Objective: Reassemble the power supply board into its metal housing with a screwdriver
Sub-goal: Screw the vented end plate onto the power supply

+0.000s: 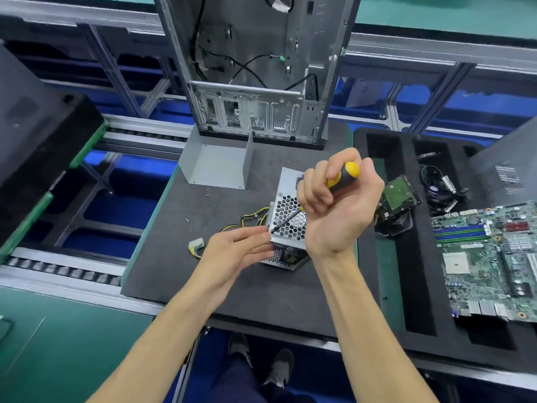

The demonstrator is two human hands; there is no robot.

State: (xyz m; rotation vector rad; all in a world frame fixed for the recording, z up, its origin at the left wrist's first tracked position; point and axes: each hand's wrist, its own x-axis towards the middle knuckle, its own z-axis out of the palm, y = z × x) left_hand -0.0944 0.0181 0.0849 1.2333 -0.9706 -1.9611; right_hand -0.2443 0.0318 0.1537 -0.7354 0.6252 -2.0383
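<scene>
Both hands work: right hand (pixel 337 199) grips the screwdriver (pixel 343 175), left hand (pixel 235 248) loosely open, fingertips steadying the metal housing (pixel 287 219).

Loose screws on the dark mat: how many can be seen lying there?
3. Two loose screws lie close together just in front of the open metal cover; a third lies nearer, left of the yellow wires. Others may be hidden under the hands.

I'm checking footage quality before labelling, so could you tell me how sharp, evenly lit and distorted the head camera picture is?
Head view: wide-angle bending curves the conveyor rails and the computer case toward the edges; lighting is even and soft, with faint shadows; the right hand, screwdriver and power supply housing are fairly sharp, the shoes softer.
</scene>
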